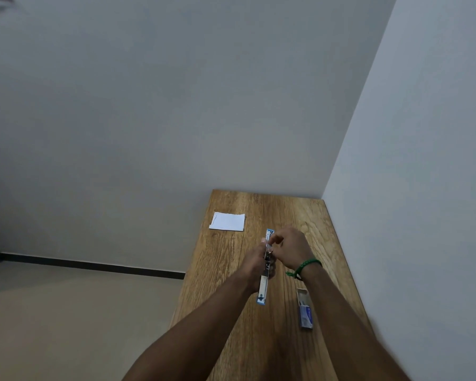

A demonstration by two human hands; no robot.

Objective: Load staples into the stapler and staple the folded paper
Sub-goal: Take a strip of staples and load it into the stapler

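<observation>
left hand (254,259) curled round flipped-open stapler (263,290), right hand (291,247) pinching its rail; staple box (305,309) beside, folded paper (227,221) further back

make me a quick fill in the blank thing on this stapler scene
The folded paper lying on the table is ____.
The left hand grips the stapler while the right hand, its wrist wearing a ____ band, pinches at it.
The staple box lies to the stapler's ____.
Missing: white, green, right.
</observation>
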